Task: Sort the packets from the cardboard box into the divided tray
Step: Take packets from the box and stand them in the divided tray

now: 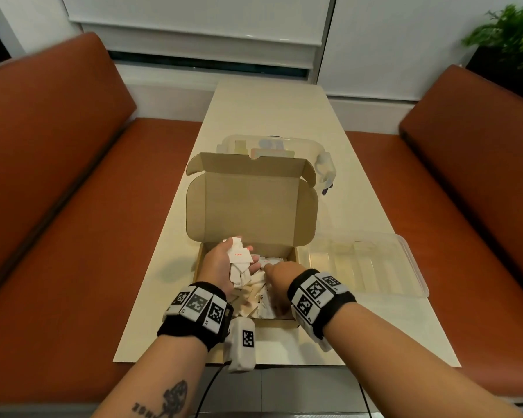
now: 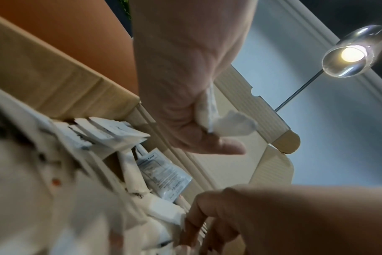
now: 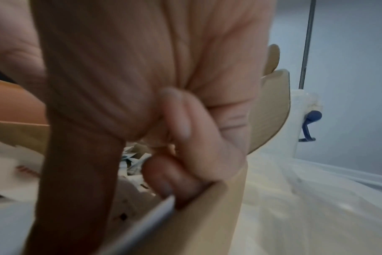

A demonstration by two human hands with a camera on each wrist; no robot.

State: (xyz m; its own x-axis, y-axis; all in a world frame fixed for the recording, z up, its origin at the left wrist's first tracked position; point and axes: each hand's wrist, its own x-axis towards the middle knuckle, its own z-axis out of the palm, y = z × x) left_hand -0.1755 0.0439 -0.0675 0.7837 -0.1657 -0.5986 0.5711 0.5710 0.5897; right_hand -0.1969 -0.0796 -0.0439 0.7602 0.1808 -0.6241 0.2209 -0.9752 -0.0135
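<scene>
upright box lid behind packets

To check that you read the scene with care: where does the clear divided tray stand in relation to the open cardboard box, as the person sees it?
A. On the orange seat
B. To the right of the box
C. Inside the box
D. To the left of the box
B: in the head view the divided tray lies on the table just right of the cardboard box, beyond the right hand.
</scene>
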